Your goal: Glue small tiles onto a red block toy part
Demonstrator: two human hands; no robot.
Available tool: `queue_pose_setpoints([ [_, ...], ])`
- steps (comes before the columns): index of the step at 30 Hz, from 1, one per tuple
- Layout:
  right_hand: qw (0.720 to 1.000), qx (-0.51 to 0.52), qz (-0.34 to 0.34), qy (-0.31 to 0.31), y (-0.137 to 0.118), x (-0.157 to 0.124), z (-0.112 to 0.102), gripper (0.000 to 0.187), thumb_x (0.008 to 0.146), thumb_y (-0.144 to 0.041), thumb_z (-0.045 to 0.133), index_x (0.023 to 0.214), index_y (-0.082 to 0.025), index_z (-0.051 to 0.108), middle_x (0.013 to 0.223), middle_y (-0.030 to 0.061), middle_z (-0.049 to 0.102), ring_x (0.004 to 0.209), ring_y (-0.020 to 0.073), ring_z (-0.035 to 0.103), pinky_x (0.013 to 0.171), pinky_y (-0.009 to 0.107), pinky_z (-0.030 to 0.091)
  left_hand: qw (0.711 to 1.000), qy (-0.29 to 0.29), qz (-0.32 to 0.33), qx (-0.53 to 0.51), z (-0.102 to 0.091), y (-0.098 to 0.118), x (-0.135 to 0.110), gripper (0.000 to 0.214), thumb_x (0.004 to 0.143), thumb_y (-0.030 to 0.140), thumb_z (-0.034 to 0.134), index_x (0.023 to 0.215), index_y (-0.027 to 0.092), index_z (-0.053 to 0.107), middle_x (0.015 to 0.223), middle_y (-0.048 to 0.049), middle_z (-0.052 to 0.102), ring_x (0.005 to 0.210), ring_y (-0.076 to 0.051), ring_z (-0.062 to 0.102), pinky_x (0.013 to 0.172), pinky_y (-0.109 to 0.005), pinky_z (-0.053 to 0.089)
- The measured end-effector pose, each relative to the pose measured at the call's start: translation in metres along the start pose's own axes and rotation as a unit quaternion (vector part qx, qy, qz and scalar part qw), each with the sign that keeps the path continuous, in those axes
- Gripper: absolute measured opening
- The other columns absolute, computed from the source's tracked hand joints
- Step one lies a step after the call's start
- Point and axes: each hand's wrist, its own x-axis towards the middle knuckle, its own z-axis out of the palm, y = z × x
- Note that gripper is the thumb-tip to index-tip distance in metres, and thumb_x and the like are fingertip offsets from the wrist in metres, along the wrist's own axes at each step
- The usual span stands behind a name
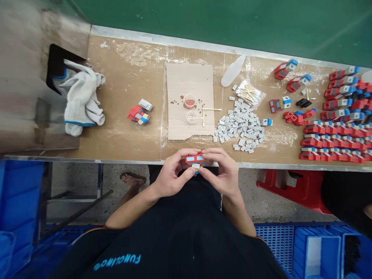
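Bare bench between gloves (83,97) and cardboard (188,99); grey tile heap (240,124), toy rows (337,133) crowd right.

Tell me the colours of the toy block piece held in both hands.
The toy is mainly red with light blue panels, held by the left hand and right hand; head view.

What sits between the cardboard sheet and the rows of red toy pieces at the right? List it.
In the head view, between the cardboard sheet and the red toy pieces lie a pile of small grey tiles and a bag of cotton swabs.
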Motion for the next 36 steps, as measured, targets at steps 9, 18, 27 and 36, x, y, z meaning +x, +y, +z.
queue_pose_setpoints([
  [9,0.998,-0.044,-0.047,-0.024,-0.005,0.007,-0.007,0.016,0.094,-0.021,0.079,0.109,-0.027,0.076,0.107,0.0059,0.078,0.097,0.0201,0.078,0.087,0.034,0.067,0.997,-0.002,-0.072,-0.038,0.001,0.007,0.0,0.028,0.102,0.034,0.071,0.127,0.019,0.07,0.135,-0.0138,0.075,0.091,-0.016,0.079,0.068,-0.019,0.066],
  [18,0.999,-0.009,-0.033,-0.026,-0.003,0.006,-0.007,0.005,0.094,-0.022,0.081,0.094,-0.027,0.08,0.109,0.0051,0.077,0.091,0.0181,0.078,0.081,0.032,0.067,0.998,-0.007,-0.063,-0.002,0.001,0.012,-0.001,0.028,0.103,0.032,0.069,0.128,0.02,0.068,0.135,-0.0153,0.075,0.1,-0.02,0.081,0.068,-0.02,0.068],
  [27,1.0,-0.002,-0.024,-0.013,-0.007,0.004,-0.002,0.004,0.096,-0.025,0.079,0.093,-0.027,0.079,0.105,0.0049,0.08,0.095,0.0196,0.08,0.082,0.033,0.068,0.997,0.015,-0.012,0.08,0.006,0.017,-0.006,0.029,0.102,0.022,0.067,0.13,0.02,0.067,0.136,-0.0152,0.074,0.115,-0.024,0.079,0.075,-0.022,0.069],
  [36,0.999,-0.023,-0.038,-0.017,-0.011,0.002,-0.002,0.007,0.096,-0.023,0.079,0.089,-0.026,0.077,0.103,0.0053,0.079,0.088,0.0187,0.079,0.076,0.033,0.068,0.988,0.024,0.01,0.15,0.009,0.024,-0.01,0.027,0.103,0.019,0.062,0.13,0.021,0.066,0.133,-0.0137,0.074,0.12,-0.024,0.077,0.082,-0.026,0.071],
])
